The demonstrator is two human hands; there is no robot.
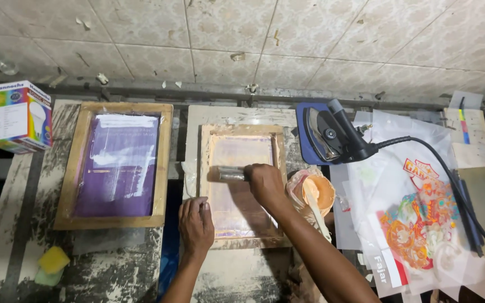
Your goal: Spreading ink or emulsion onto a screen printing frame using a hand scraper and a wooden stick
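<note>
On paint-spattered bench: small wooden screen frame at centre. Right hand closed around squeegee, blade lying across mesh near upper end. Left hand flat, pressing frame's lower left edge, gripping nothing. Larger purple screen frame to left; ink tub just right; iron beyond.
</note>
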